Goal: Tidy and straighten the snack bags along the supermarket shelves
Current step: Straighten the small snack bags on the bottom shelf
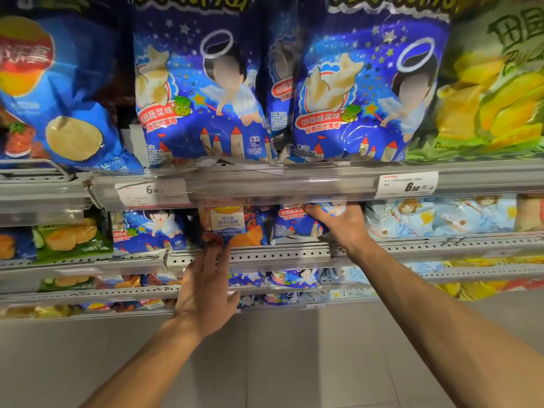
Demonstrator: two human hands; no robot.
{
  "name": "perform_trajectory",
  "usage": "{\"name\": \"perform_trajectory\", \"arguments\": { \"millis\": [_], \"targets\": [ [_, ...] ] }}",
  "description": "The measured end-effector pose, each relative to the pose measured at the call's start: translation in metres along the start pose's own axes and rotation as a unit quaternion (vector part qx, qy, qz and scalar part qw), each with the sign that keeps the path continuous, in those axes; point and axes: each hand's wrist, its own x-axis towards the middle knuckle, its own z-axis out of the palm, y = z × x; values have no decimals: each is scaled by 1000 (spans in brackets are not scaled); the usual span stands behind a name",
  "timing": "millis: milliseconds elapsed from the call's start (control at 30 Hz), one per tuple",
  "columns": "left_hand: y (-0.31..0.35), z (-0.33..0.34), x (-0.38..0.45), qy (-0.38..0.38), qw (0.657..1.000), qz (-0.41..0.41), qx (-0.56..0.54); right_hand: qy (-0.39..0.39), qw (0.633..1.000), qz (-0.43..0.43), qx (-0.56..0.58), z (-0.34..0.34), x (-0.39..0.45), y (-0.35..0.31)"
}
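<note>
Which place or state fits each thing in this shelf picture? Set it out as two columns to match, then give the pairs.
1. right hand
2. left hand
3. 6.50 price tag
4. yellow-green bag

A. top shelf, far right
B. gripping a blue bag on the second shelf
C. on the upper shelf's rail
D. open, fingers at the second shelf's edge

Pairs: 1-B, 2-D, 3-C, 4-A

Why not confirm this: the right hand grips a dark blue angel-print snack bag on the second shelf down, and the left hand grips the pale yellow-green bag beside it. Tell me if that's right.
Not quite. The head view shows the right hand gripping the dark blue angel-print snack bag on the second shelf down, but the left hand grips nothing: it is open, fingers spread, reaching up toward the blue and orange chip bag.
</note>
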Motion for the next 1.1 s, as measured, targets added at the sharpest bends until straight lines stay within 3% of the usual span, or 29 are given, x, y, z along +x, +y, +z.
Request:
{"name": "perform_trajectory", "arguments": {
  "millis": [133, 433, 567, 733, 833, 900, 1033, 1100],
  "targets": [
    [2, -1, 0, -15, 1000, -13, -2, 19, 998, -37, -50, -18, 2, 13],
    [9, 0, -1, -15, 999, -37, -10, -27, 989, 13, -147, -16, 6, 22],
    [7, -4, -2, -24, 999, -27, -15, -29, 987, -3, -155, -19, -8, 19],
    [-1, -2, -4, -27, 999, -14, -36, 89, 985, -88, -118, -9, -41, 26],
    [-8, 1, -8, -4, 999, 16, -46, 208, 955, -155, -140, 8, -75, 34],
    [-16, 0, -13, 25, 997, 38, -65, 238, 940, -198, -140, 28, -95, 34],
    [-46, -6, -24, 61, 993, 82, -67, 158, 958, -195, -138, 79, -109, 22],
    [-72, -12, -26, 98, 989, 37, -100, 125, 968, -169, -136, 104, -106, 12]
  ]
}}
